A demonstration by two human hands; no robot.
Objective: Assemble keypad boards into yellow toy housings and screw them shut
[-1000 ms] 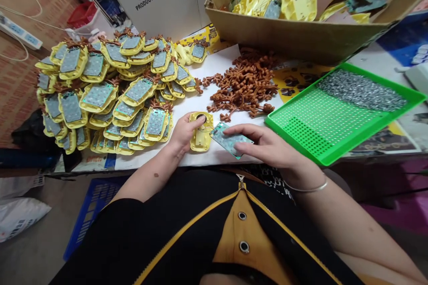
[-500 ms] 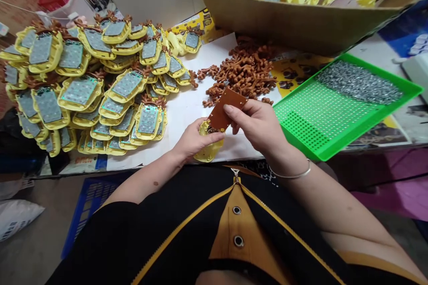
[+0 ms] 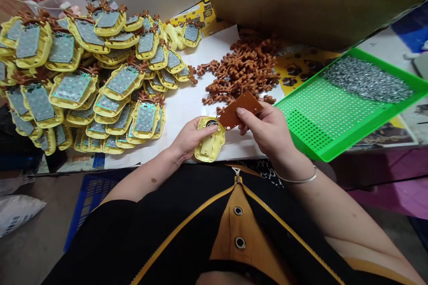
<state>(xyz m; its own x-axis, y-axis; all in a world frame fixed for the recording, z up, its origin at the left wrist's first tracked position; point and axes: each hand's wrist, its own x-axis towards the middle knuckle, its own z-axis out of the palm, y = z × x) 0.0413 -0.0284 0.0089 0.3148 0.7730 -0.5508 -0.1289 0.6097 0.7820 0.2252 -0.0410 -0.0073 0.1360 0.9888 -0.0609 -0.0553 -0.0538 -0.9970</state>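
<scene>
My left hand [image 3: 192, 139] is closed on a yellow plastic shell [image 3: 211, 146], thumb across its upper part. The shell's hollow inner side faces up, with thin wires and a dark round part near its top. My right hand [image 3: 265, 127] pinches a brown circuit board [image 3: 238, 110] between thumb and fingers. The board is tilted beside the shell's upper right edge, and wires seem to run between them. Beyond the hands lies a heap of brown antler-shaped plastic parts [image 3: 244, 69].
Stacked yellow shells with grey-backed boards and brown antlers [image 3: 122, 81] fill the table's left. A green perforated tray [image 3: 347, 116] holding many small screws [image 3: 368, 80] lies at the right. Behind stands a cardboard box [image 3: 284, 13] of yellow parts. White paper [image 3: 180, 111] covers the middle.
The brown board has moved right and slightly down with my right hand, away from over the shell. The shell now faces up more fully, its inside and wires showing. The camera view has shifted slightly.
</scene>
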